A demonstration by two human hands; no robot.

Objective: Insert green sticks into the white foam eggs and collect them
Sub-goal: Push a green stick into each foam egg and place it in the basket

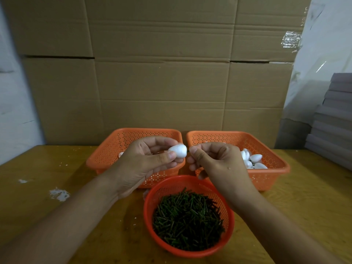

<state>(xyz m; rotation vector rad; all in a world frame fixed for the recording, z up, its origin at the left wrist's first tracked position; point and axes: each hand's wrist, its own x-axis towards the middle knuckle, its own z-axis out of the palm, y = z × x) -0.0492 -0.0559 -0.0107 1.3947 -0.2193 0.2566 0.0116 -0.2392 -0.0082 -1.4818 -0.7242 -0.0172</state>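
Your left hand [150, 159] pinches a white foam egg [178, 150]; your right hand [211, 159] is pinched beside its tip, presumably on a stick hidden from view. Many eggs wait in the right basket [274, 164], the left basket [106, 159] looks nearly bare, so most work remains.

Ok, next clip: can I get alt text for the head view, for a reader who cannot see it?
The left hand pinches a white foam egg, and the right hand pinches close beside it; a stick is too small to make out. On the wooden table, a round red basket of green sticks sits before two orange baskets.
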